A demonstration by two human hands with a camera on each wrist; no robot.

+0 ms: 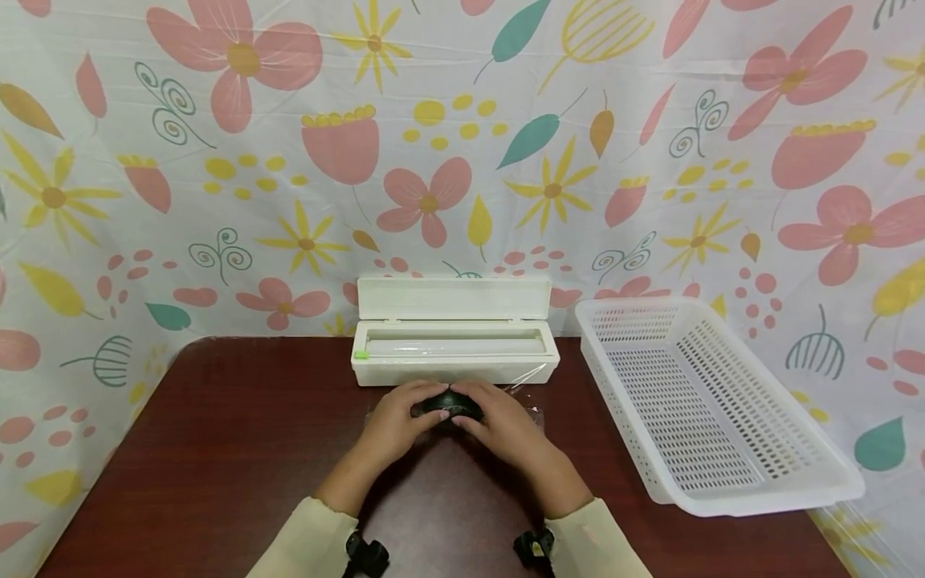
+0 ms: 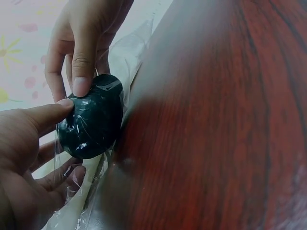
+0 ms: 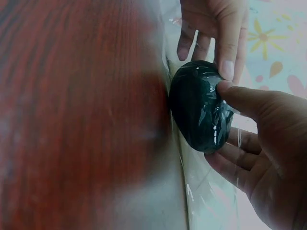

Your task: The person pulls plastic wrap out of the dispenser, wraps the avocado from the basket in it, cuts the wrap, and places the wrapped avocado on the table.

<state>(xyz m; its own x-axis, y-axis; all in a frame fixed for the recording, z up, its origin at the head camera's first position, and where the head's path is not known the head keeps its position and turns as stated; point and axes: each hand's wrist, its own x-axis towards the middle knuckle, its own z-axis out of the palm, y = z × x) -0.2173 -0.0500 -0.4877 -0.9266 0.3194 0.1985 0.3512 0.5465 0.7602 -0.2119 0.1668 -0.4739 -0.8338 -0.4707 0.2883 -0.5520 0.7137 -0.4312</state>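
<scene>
Both hands hold a dark green, rounded object (image 1: 451,404) just in front of the white box, with clear film stretched over its surface. The left hand (image 1: 393,421) grips its left end, thumb on the near side; in the left wrist view this hand (image 2: 24,158) has its thumb on the dark object (image 2: 93,120). At the other end is the right hand (image 1: 506,425), its thumb also on the near side. The right wrist view shows the right hand (image 3: 273,139) with thumb and fingers around the wrapped object (image 3: 199,105). Loose clear film (image 3: 206,191) spreads beneath it.
A white box (image 1: 455,372) with its lid raised and a film roll (image 1: 455,347) inside stands at the table's back edge. On the right is a white perforated basket (image 1: 686,417). A floral cloth (image 1: 462,160) hangs behind the dark red-brown table (image 1: 253,449).
</scene>
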